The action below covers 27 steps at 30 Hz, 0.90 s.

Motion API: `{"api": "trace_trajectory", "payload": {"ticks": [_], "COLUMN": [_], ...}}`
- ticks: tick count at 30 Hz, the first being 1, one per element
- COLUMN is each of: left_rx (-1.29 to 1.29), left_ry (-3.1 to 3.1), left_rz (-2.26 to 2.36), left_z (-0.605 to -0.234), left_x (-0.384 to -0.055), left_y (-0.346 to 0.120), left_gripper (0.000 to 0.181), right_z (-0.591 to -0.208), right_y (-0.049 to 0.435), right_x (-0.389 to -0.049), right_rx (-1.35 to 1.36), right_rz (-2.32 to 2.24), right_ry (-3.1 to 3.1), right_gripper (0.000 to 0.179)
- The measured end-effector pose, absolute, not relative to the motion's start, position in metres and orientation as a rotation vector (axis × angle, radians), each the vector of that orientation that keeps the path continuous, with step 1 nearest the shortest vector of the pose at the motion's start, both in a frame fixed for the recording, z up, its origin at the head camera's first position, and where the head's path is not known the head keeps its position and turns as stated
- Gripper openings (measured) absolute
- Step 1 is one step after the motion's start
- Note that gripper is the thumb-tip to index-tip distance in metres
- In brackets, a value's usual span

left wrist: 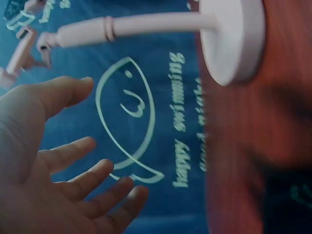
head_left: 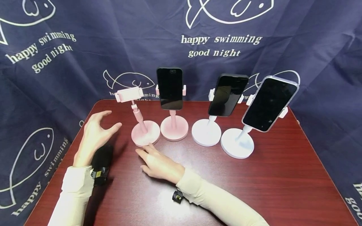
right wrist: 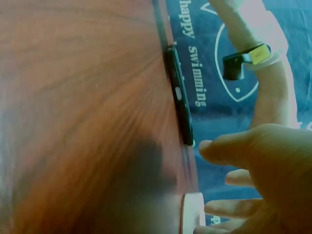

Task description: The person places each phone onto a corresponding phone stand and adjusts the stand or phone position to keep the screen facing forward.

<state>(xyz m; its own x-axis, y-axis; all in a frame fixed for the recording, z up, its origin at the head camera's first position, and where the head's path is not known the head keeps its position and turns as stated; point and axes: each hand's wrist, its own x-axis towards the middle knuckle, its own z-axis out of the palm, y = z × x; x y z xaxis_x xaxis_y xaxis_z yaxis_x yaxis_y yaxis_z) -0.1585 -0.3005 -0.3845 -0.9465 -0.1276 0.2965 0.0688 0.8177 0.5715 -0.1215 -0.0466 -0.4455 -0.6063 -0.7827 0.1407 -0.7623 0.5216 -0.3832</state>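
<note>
A pink phone stand (head_left: 138, 115) with no phone in its clamp is at the left end of a row. My left hand (head_left: 95, 133) is raised to its left, thumb and fingers spread apart and holding nothing. In the left wrist view the stand's post (left wrist: 146, 23) passes beyond the thumb. My right hand (head_left: 162, 164) reaches to the front of that stand's round base (head_left: 151, 133), fingers extended; whether the fingertips touch the rim I cannot tell. A black phone (head_left: 103, 155) lies flat on the table, partly hidden by my left wrist; its edge shows in the right wrist view.
Right of the bare stand, a second pink stand (head_left: 174, 128) holds a black phone (head_left: 170, 89). Two white stands (head_left: 206, 133) further right hold a dark phone (head_left: 228, 95) and a light-rimmed phone (head_left: 270, 103). A navy fish-print curtain (head_left: 158, 40) hangs behind the reddish-brown table (head_left: 277, 188).
</note>
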Motion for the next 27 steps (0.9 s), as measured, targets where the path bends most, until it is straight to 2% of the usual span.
{"api": "trace_trajectory", "payload": {"ticks": [4,13,18,23,27], "left_rx": [0.059,0.126,0.315,0.454,0.49], "left_ry": [-2.696,-2.851,-2.997,-3.163,-3.23], "left_rz": [-0.817,-0.677,-0.63,-0.657,-0.621], "left_z": [-0.4,-0.421,-0.419,-0.414,-0.415], "left_x": [-0.16,-0.154,-0.149,-0.147,-0.144], "left_y": [-0.319,-0.35,-0.359,-0.368,-0.374], "left_gripper": [0.053,0.041,0.043,0.049,0.047], "right_z": [-0.447,-0.459,-0.461,-0.458,-0.456], "right_y": [-0.053,-0.075,-0.096,-0.109,-0.113], "right_x": [-0.115,-0.09,-0.07,-0.058,-0.057], "right_rx": [-1.393,-1.692,-1.854,-1.82,-1.838], "right_rz": [-0.575,-0.38,-0.185,-0.101,-0.087], "right_ry": [2.676,2.622,2.546,2.541,2.563], "right_gripper": [0.064,0.058,0.055,0.057,0.056]}}
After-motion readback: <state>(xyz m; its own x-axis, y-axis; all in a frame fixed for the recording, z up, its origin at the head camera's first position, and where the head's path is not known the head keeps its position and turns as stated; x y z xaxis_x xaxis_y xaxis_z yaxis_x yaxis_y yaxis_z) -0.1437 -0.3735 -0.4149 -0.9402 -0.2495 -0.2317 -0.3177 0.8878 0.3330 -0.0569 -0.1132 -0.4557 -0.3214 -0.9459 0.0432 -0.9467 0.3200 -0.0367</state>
